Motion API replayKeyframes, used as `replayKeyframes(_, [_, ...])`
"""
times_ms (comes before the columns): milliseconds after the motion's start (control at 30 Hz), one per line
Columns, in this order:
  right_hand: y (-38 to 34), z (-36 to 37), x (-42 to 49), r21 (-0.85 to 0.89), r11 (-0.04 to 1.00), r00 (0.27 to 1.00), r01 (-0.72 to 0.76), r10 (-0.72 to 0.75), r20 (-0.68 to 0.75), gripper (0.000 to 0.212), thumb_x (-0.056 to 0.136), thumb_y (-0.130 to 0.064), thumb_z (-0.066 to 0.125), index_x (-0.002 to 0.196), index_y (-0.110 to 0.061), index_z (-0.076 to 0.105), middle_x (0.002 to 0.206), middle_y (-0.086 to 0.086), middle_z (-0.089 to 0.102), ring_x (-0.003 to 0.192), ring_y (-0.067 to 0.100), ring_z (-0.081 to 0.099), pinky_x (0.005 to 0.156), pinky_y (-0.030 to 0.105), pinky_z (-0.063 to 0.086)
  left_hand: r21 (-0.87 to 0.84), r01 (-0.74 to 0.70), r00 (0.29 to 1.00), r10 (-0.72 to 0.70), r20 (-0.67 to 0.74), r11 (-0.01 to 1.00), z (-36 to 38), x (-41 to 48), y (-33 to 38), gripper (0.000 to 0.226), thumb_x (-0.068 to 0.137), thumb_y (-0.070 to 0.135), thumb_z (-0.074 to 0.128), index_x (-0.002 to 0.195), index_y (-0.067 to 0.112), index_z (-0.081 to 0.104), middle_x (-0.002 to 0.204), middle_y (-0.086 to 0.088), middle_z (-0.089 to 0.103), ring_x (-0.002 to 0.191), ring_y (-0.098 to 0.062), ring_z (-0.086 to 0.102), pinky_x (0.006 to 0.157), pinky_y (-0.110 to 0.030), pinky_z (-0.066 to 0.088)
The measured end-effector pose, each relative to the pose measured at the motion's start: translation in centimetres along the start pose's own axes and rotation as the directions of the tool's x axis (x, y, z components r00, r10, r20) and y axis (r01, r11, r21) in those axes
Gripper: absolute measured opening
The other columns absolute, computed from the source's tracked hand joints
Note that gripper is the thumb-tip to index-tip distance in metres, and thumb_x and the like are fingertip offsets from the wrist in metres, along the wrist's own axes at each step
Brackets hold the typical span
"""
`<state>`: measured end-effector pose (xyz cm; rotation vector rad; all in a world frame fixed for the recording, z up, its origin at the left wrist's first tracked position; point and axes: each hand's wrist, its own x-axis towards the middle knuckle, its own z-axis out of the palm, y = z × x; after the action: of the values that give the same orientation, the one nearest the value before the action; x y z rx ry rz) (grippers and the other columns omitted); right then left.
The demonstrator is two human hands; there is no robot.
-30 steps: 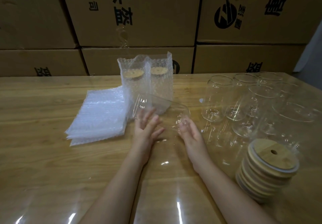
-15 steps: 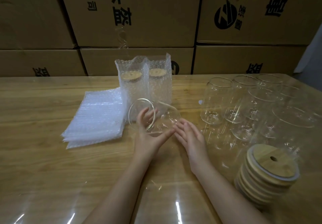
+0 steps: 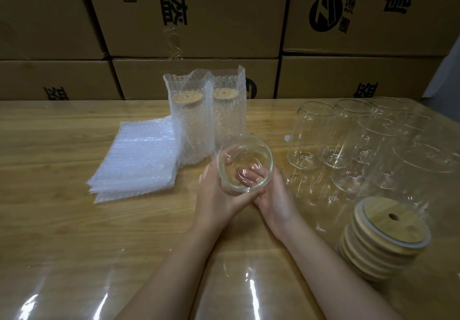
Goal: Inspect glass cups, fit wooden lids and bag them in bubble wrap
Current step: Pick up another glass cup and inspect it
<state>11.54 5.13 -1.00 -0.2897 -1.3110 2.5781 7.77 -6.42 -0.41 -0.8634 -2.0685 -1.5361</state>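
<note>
Clear round glass cup (image 3: 249, 154): under inspection
Fingers (image 3: 236, 199): left hand (image 3: 215, 195), right hand (image 3: 272, 195) curled round cup
Rim (image 3: 245, 136): rotate slowly, scan for chips

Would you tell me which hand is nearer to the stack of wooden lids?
Right. The right hand lies left of the stack of wooden lids, on the glass cup; the left hand sits farther left.

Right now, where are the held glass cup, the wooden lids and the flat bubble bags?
held glass cup (image 3: 245, 160): head view, inside its open mouth
wooden lids (image 3: 383, 227): head view, top lid's face
flat bubble bags (image 3: 139, 155): head view, top bag's middle
</note>
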Motion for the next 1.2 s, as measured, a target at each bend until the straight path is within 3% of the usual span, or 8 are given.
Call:
replayKeyframes(233, [-0.1, -0.2, 0.0, 0.071, 0.997, 0.997, 0.034, -0.03, -0.068, 0.017, 0.091, -0.018, 0.059, 0.102, -0.006, 0.065, 0.099, 0.014, 0.074, 0.096, 0.023, 0.071, 0.073, 0.027, 0.057, 0.1, 0.038, 0.998, -0.033, -0.045, 0.994, 0.0, 0.0, -0.6, 0.085, 0.06, 0.059, 0.073, 0.134, 0.021, 0.051, 0.13, 0.004, 0.058, 0.119, -0.017, 0.053, 0.1, -0.045, 0.041])
replayKeyframes(367, [-0.5, -0.4, 0.4, 0.227, 0.973, 0.994, 0.029, -0.003, -0.113, 0.014, 0.089, -0.007, 0.056, 0.099, -0.003, 0.065, 0.096, 0.014, 0.072, 0.092, 0.022, 0.071, 0.086, 0.033, 0.055, 0.153, -0.02, 1.0, 0.022, -0.011, 0.988, 0.2, -0.2, -0.8, 0.084, 0.058, 0.07, 0.068, 0.131, 0.032, 0.047, 0.123, 0.019, 0.056, 0.113, -0.008, 0.053, 0.099, -0.03, 0.035])
replayKeyframes(500, [-0.8, -0.3, 0.4, 0.299, 0.954, 0.994, 0.007, 0.025, -0.106, 0.025, 0.098, -0.014, 0.043, 0.097, -0.002, 0.065, 0.096, 0.012, 0.072, 0.096, 0.021, 0.068, 0.095, 0.034, 0.05, 0.178, -0.079, 0.995, 0.068, 0.07, 0.981, 0.3, -0.4, -0.8, 0.087, 0.057, 0.075, 0.067, 0.133, 0.043, 0.039, 0.114, 0.036, 0.05, 0.11, 0.0, 0.054, 0.097, -0.011, 0.023])
replayKeyframes(600, [-1.0, 0.0, 0.1, 0.26, 0.965, 0.997, -0.043, 0.057, -0.046, 0.035, 0.098, -0.03, 0.039, 0.104, -0.004, 0.062, 0.098, 0.011, 0.073, 0.101, 0.024, 0.066, 0.101, 0.037, 0.046, 0.168, -0.098, 0.994, 0.089, 0.064, 0.981, 0.4, -0.4, -0.9, 0.088, 0.055, 0.065, 0.076, 0.132, 0.037, 0.044, 0.116, 0.036, 0.051, 0.11, 0.006, 0.052, 0.1, -0.024, 0.034])
replayKeyframes(733, [-1.1, 0.3, -0.4, 0.153, 0.985, 0.997, -0.076, 0.077, -0.002, 0.051, 0.1, -0.043, 0.03, 0.112, -0.001, 0.056, 0.104, 0.016, 0.07, 0.096, 0.024, 0.067, 0.096, 0.038, 0.048, 0.101, -0.079, 0.996, 0.074, 0.055, 0.992, 0.3, -0.1, -1.2, 0.089, 0.057, 0.045, 0.088, 0.134, 0.026, 0.049, 0.126, 0.015, 0.059, 0.116, -0.008, 0.057, 0.093, -0.049, 0.046])
replayKeyframes(833, [-0.8, 0.7, -0.6, 0.044, 0.997, 0.998, -0.065, 0.066, -0.009, 0.05, 0.101, -0.042, 0.03, 0.114, -0.001, 0.057, 0.111, 0.018, 0.069, 0.099, 0.025, 0.068, 0.094, 0.038, 0.051, 0.057, -0.067, 0.997, 0.068, -0.019, 0.996, 0.0, 0.2, -0.8, 0.085, 0.06, 0.048, 0.081, 0.134, 0.031, 0.043, 0.128, 0.013, 0.058, 0.117, -0.013, 0.057, 0.093, -0.052, 0.046])
replayKeyframes(933, [-0.6, 0.7, -0.6, -0.018, 0.999, 0.999, -0.038, 0.038, -0.037, 0.038, 0.102, -0.033, 0.037, 0.112, -0.005, 0.06, 0.106, 0.015, 0.071, 0.093, 0.019, 0.071, 0.079, 0.027, 0.057, 0.023, -0.051, 0.996, 0.052, -0.075, 0.998, -0.2, 0.2, -0.4, 0.083, 0.064, 0.05, 0.078, 0.136, 0.033, 0.04, 0.133, 0.014, 0.052, 0.121, -0.019, 0.055, 0.092, -0.053, 0.046])
replayKeyframes(1200, [-0.7, -0.2, 0.0, 0.2, 0.979, 0.994, 0.022, 0.0, -0.107, 0.022, 0.096, -0.006, 0.048, 0.115, 0.0, 0.058, 0.098, 0.013, 0.072, 0.09, 0.02, 0.071, 0.083, 0.031, 0.057, 0.048, 0.002, 0.999, 0.0, -0.049, 0.999, -0.3, -0.1, 0.0, 0.081, 0.06, 0.055, 0.077, 0.13, 0.032, 0.042, 0.125, 0.0, 0.062, 0.116, -0.021, 0.059, 0.094, -0.051, 0.047])
